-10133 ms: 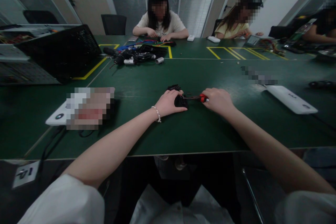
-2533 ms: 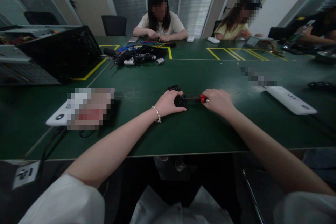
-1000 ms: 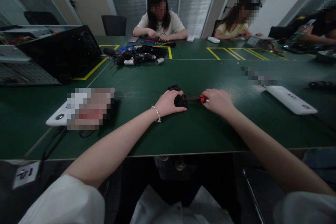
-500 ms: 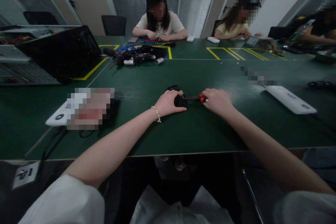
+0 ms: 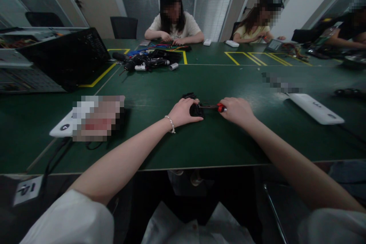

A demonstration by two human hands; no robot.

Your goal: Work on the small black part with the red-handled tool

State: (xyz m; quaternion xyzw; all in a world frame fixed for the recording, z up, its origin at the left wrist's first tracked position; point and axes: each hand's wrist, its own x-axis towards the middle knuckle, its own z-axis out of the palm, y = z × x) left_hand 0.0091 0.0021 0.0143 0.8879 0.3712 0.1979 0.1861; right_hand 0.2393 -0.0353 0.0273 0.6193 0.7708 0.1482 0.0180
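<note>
My left hand is curved round a small black part on the green table, thumb on the near side and fingers on the far side. Its exact kind is hard to make out, as my fingers cover some of it. From the right, my right hand grips a red-handled tool with a slim dark metal front. That front points left and its tip meets the black part between my left thumb and fingers. Whether the tool is a screwdriver or pliers cannot be told.
A computer case with an open black panel stands at the left. White power banks lie right and left. Black parts and cables are heaped beyond my hands. Co-workers sit across the table.
Both hands keep their places; the tool stays at the black part, with at most a very slight shift.
</note>
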